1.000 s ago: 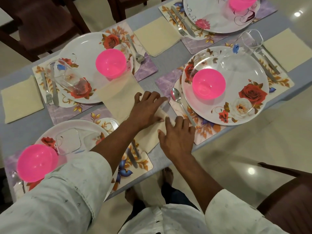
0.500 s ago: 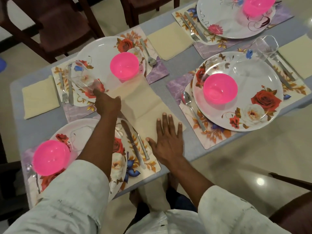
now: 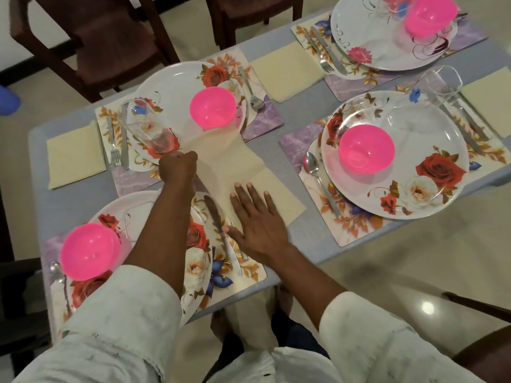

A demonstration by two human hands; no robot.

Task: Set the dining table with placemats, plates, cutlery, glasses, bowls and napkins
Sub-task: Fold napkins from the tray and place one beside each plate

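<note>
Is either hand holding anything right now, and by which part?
The left hand grips the cream napkin at its far left edge. The right hand only lies flat on the napkin's near part, pressing it to the table.

Dark wooden chairs (image 3: 110, 37) stand beyond the grey table (image 3: 293, 117) on a glossy cream floor (image 3: 401, 261). A lamp glare (image 3: 427, 307) shines by another chair (image 3: 486, 352).

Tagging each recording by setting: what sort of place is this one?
Most likely a home dining room. A grey table carries four floral placemat settings with plates, pink bowls and cutlery, dark wooden chairs stand around it, and the floor is glossy tile.
</note>
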